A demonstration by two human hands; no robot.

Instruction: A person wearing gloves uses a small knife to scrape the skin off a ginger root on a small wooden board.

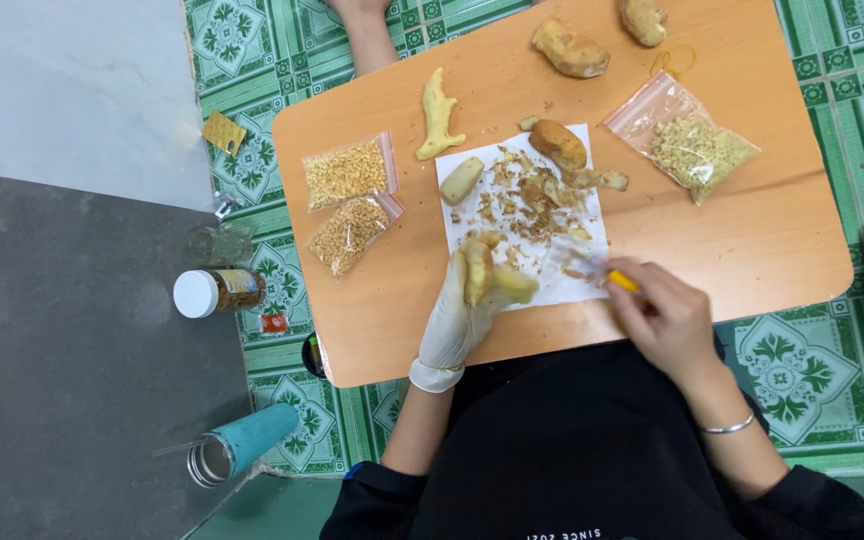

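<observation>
My left hand, in a white glove, grips a peeled yellow ginger piece over the near edge of a white paper sheet. My right hand, bare, holds a yellow-handled knife whose blurred blade points left toward the ginger. Brown peel scraps are scattered over the paper. On the paper also lie an unpeeled ginger piece and a small peeled piece.
The low wooden table carries a long peeled ginger root, three bags of chopped bits, and two unpeeled roots. A jar and a teal flask lie on the floor. Another person's arm is at the far edge.
</observation>
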